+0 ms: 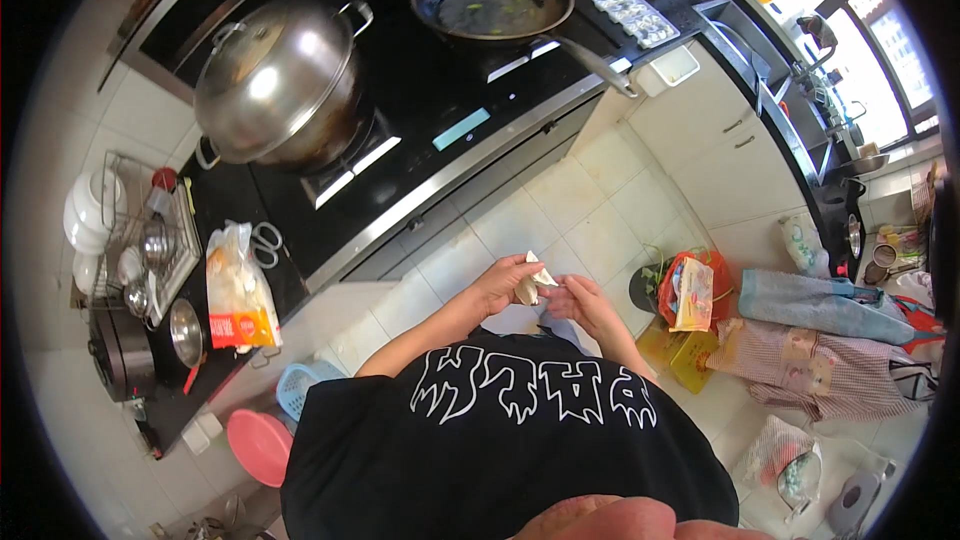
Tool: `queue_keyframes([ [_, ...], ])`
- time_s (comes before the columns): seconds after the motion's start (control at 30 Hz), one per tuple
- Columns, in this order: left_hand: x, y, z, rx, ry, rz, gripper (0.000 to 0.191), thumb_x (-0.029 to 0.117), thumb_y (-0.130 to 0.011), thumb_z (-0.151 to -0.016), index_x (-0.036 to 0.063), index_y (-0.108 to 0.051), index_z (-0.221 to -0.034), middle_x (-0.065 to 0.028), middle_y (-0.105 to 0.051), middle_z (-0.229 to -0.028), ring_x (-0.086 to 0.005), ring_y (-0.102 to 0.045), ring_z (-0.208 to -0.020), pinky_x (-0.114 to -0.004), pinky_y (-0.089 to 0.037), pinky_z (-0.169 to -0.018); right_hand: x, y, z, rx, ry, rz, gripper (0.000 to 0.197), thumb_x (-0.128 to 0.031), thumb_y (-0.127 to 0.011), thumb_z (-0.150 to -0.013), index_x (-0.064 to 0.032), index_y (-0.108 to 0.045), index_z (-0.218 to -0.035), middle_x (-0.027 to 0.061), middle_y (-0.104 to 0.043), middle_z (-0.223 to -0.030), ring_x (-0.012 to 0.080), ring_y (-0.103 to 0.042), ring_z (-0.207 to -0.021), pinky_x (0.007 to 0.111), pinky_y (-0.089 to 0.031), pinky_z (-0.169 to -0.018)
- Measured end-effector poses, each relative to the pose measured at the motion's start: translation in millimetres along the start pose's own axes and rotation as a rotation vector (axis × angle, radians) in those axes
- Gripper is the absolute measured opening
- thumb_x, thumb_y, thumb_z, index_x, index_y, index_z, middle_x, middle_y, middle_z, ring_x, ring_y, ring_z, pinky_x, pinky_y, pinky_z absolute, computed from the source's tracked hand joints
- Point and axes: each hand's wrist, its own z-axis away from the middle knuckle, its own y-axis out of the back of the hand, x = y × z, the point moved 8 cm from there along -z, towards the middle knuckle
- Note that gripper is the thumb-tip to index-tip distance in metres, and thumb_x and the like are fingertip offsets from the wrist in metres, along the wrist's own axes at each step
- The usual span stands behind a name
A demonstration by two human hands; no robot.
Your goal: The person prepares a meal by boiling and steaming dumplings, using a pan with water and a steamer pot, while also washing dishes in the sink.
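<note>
In front of my black shirt, my left hand (501, 286) pinches a small whitish folded piece (534, 281), thin like dough or paper; which of these I cannot tell. My right hand (581, 306) is just to its right, fingers bent and slightly blurred. Its fingertips are close to the piece's right tip, and whether they grip it is unclear. Both hands are over the tiled floor, short of the stove edge. Beyond them, a frying pan (491, 7) with liquid and green bits rests on the black cooktop (420, 101). A lidded steel pot (277, 82) stands to its left.
The frying pan's handle (596, 67) juts past the counter edge. Right of it are a tray of white pieces (636, 17), a white container (673, 69) and the sink (765, 67). A plastic food bag (238, 289), scissors (266, 244) and a dish rack (161, 240) occupy the left counter.
</note>
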Motion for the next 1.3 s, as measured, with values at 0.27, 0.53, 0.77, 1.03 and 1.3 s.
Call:
queue_keyframes([
  [0.27, 84, -67, -63, 0.17, -0.112, 0.068, 0.024, 0.022, -0.061, -0.091, 0.0053, -0.052, -0.105, -0.0118, -0.064, -0.095, -0.0244, -0.067, -0.078, -0.037, -0.056, -0.063, -96, 143, 12, 0.11, 0.116, 0.002, 0.034, -0.027, -0.047, -0.099, 0.0005, -0.051, -0.118, 0.0146, -0.065, -0.097, 0.0221, -0.066, -0.079, 0.033, -0.055, -0.068],
  [0.53, 130, -198, -145, 0.088, -0.113, -0.023, 0.022, 0.019, -0.057, -0.093, 0.0032, -0.052, -0.108, -0.0141, -0.063, -0.091, -0.0256, -0.067, -0.076, -0.036, -0.056, -0.062, -222, 200, -12, 0.086, 0.134, 0.032, 0.035, -0.03, -0.049, -0.098, -0.0007, -0.053, -0.116, 0.0129, -0.065, -0.097, 0.0204, -0.065, -0.076, 0.03, -0.054, -0.066],
  [0.77, 191, -228, -203, -0.004, -0.15, -0.086, 0.02, 0.021, -0.057, -0.093, 0.0053, -0.054, -0.105, -0.0125, -0.063, -0.088, -0.0261, -0.065, -0.077, -0.037, -0.053, -0.061, -286, 222, -57, 0.052, 0.152, 0.137, 0.034, -0.029, -0.049, -0.097, -0.0008, -0.054, -0.115, 0.0117, -0.064, -0.096, 0.0185, -0.065, -0.075, 0.03, -0.054, -0.066],
  [1.03, 226, -231, -309, 0.068, -0.21, 0.04, 0.023, 0.021, -0.058, -0.093, 0.0033, -0.053, -0.107, -0.0131, -0.062, -0.089, -0.0249, -0.066, -0.074, -0.037, -0.055, -0.06, -430, 359, -34, 0.432, 0.39, 0.115, 0.032, -0.026, -0.053, -0.095, 0.0014, -0.057, -0.11, 0.0127, -0.065, -0.092, 0.0208, -0.066, -0.074, 0.033, -0.057, -0.064],
  [1.3, 265, -263, -399, 0.176, -0.265, 0.062, 0.019, 0.019, -0.058, -0.093, 0.0043, -0.053, -0.105, -0.0126, -0.062, -0.088, -0.0249, -0.064, -0.073, -0.037, -0.054, -0.059, -585, 583, 53, 0.827, 0.75, -0.106, 0.027, -0.023, -0.05, -0.097, 0.0017, -0.058, -0.103, 0.0147, -0.065, -0.089, 0.0219, -0.066, -0.072, 0.033, -0.057, -0.062],
])
